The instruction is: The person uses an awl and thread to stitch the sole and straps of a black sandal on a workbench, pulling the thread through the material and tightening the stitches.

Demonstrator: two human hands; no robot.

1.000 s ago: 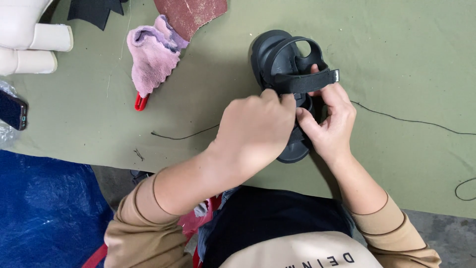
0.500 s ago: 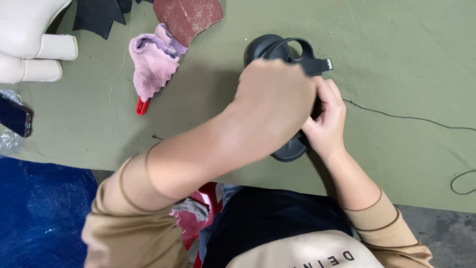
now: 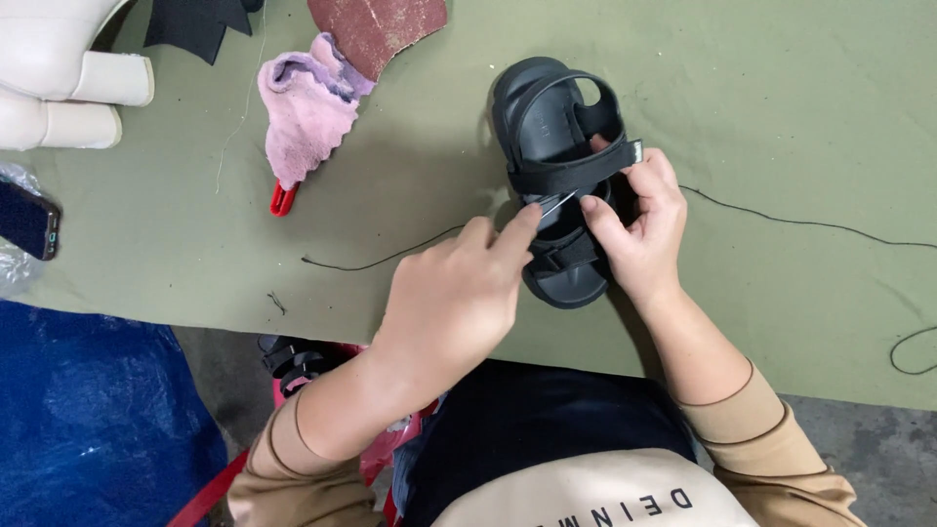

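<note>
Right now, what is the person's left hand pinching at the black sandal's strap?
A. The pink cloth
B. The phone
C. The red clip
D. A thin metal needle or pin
D: the left hand pinches a thin metal needle-like tool against the strap of the black sandal, while the right hand steadies that strap; the pink cloth lies apart on the green table.

Your black sandal (image 3: 556,146) looks like matt, smooth foam or rubber, with woven cloth straps. The thin tool (image 3: 556,205) at its middle strap glints like bare metal. Left of the sandal lies soft, fuzzy pink cloth (image 3: 307,112); above that, a rough reddish-brown sheet (image 3: 386,29). Beneath it all, the table cover (image 3: 781,117) is matt olive cloth.
</note>
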